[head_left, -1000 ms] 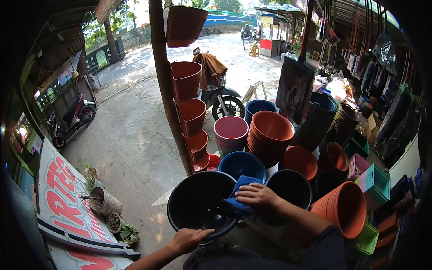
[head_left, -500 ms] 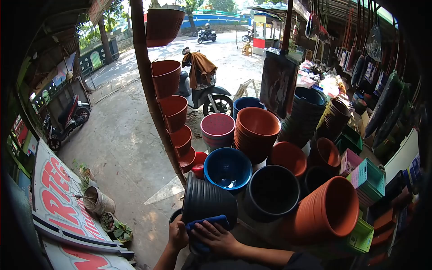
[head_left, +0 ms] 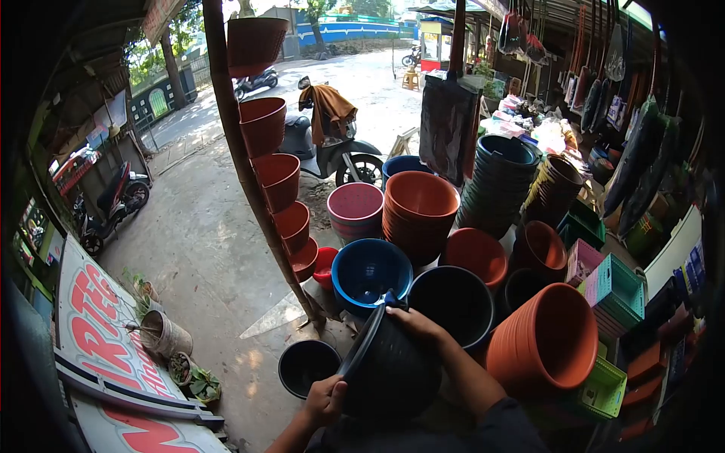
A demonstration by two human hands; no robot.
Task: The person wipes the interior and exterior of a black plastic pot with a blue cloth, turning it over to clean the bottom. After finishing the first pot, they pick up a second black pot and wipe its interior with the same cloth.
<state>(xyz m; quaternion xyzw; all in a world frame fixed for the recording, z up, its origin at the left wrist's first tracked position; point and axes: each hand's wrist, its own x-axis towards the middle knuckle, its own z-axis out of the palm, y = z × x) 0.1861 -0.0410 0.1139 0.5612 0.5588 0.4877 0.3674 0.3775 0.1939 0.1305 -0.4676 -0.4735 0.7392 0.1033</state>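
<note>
A black plastic plant pot [head_left: 400, 370] is tilted on its side in front of me, its rim facing left. My left hand [head_left: 326, 399] is closed on the lower left part of that rim. At the top of the rim, my right hand [head_left: 415, 323] presses a dark blue cloth [head_left: 391, 298], most of it hidden under the fingers. Beyond my left hand, another black pot [head_left: 308, 368] stands on the ground. A blue basin [head_left: 371, 270] and a large black pot [head_left: 451, 302] lie just past my right hand.
Stacked orange pots [head_left: 540, 340] stand on the right beside green crates [head_left: 615, 291]. A post [head_left: 245, 151] with hanging brown pots rises ahead. To the left are a lettered signboard [head_left: 113, 340] and potted plants [head_left: 202, 385]. A parked scooter [head_left: 336, 147] stands beyond.
The black pot has been turned and lowered, bringing its rim to the left. My right hand has moved with the cloth from the pot's side to its rim. The black pot on the ground is now uncovered.
</note>
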